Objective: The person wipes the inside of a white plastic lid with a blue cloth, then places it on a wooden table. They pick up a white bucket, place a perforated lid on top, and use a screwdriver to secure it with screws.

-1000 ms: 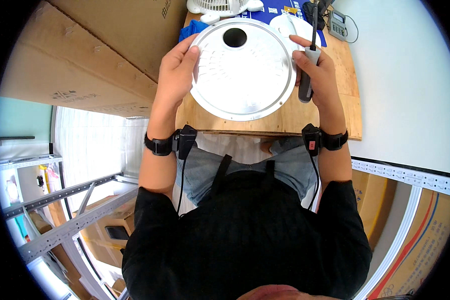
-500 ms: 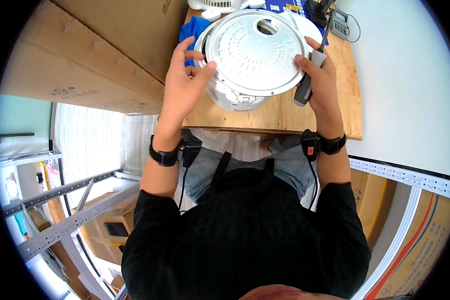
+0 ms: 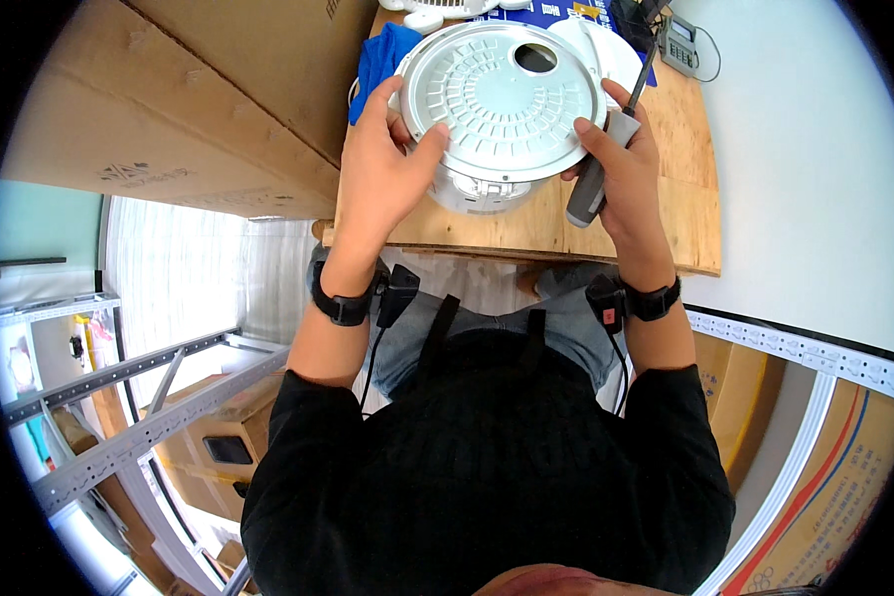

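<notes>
A round silvery metal plate (image 3: 497, 104), with rings of stamped slots and an oval hole, lies over a white cylindrical appliance body (image 3: 482, 194) on the wooden table. My left hand (image 3: 389, 159) grips the plate's left rim, thumb on top and fingers along the outer edge. On the other side, my right hand (image 3: 626, 164) holds a screwdriver (image 3: 589, 189) with a grey and black handle, its dark shaft pointing away from me. The right thumb also rests near the plate's right edge. What lies beneath the plate is hidden.
A blue cloth (image 3: 382, 65) lies left of the plate. Behind it are a white plastic part (image 3: 447, 10) and a white round piece (image 3: 616, 60). A grey handheld device with a cord (image 3: 678, 45) stands far right. A large cardboard box (image 3: 189, 119) borders the table's left (image 3: 666, 233).
The plate has levelled and settled lower over the body. My left hand has moved right and closed on its rim; the screwdriver has shifted slightly left and nearer.
</notes>
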The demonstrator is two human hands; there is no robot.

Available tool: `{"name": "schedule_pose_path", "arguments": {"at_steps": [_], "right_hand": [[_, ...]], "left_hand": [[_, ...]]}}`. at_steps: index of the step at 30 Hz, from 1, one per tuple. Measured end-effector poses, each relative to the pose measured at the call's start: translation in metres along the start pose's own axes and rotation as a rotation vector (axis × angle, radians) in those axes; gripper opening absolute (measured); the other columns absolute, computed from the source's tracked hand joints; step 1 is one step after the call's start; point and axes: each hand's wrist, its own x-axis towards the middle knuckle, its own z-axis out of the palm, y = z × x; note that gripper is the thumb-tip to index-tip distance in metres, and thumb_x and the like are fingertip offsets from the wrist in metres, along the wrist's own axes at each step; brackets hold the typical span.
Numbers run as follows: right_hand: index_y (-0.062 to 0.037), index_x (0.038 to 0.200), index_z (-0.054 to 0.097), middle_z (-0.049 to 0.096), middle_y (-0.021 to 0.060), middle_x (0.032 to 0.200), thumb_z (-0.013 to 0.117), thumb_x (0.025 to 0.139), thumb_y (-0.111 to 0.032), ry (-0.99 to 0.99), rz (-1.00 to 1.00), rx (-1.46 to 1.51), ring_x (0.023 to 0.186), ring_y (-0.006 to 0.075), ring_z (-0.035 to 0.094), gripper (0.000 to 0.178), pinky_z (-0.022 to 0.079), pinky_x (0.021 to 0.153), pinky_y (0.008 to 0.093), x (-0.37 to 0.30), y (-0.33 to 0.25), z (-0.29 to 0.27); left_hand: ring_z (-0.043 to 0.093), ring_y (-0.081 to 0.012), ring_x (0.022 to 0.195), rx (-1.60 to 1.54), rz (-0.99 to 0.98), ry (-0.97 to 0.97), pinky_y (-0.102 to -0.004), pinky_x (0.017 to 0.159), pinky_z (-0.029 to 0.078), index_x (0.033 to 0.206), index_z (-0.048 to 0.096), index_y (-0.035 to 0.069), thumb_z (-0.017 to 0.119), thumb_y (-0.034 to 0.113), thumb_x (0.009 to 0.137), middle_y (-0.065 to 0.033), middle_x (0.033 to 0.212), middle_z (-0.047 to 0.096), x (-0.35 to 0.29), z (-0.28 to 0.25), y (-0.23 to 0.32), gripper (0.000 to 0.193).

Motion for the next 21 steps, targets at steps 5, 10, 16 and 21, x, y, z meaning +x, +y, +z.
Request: {"name": "schedule_pose_path", "arguments": {"at_steps": [5, 10, 16, 21], "right_hand": [[-0.0005, 0.122, 0.052, 0.063, 0.0076, 0.078, 0.067, 0.086, -0.005, 0.01, -0.031, -0.247, 0.053, 0.0132, 0.06, 0.039, 0.049, 0.045, 0.0261, 0.001, -0.004, -0.004], [-0.0015, 0.11, 0.06, 0.062, 0.0043, 0.072, 0.07, 0.086, -0.007, 0.006, -0.015, -0.31, 0.053, 0.0107, 0.059, 0.027, 0.047, 0.045, 0.0247, 0.016, -0.002, -0.014], [-0.0029, 0.108, 0.062, 0.061, 0.0032, 0.071, 0.07, 0.086, -0.01, 0.023, -0.053, -0.34, 0.052, 0.01, 0.057, 0.025, 0.046, 0.046, 0.024, 0.031, 0.005, -0.021], [-0.0048, 0.11, 0.064, 0.062, 0.0018, 0.072, 0.073, 0.085, -0.014, -0.025, -0.121, -0.328, 0.053, 0.0088, 0.056, 0.028, 0.045, 0.045, 0.0229, 0.049, 0.007, -0.024]], "left_hand": [[0.051, -0.0077, 0.064, 0.012, -0.029, 0.035, -0.0235, 0.06, 0.045, 0.132, 0.053, -0.005, 0.067, 0.007, 0.081, -0.001, 0.072, 0.054, 0.011, -0.004, -0.011, 0.053], [0.052, -0.0143, 0.062, 0.105, -0.018, 0.07, -0.0292, 0.061, 0.046, 0.122, 0.061, -0.004, 0.066, 0.017, 0.077, -0.0047, 0.068, 0.054, 0.026, -0.007, -0.014, 0.051], [0.053, -0.0172, 0.062, 0.083, -0.011, 0.09, -0.0319, 0.061, 0.047, 0.117, 0.065, -0.003, 0.066, 0.019, 0.076, -0.0074, 0.069, 0.054, 0.037, -0.002, -0.02, 0.048], [0.053, -0.0174, 0.062, 0.077, 0.014, 0.081, -0.0316, 0.062, 0.047, 0.116, 0.066, -0.002, 0.066, 0.019, 0.077, -0.0078, 0.071, 0.055, 0.044, -0.001, -0.028, 0.044]]}}
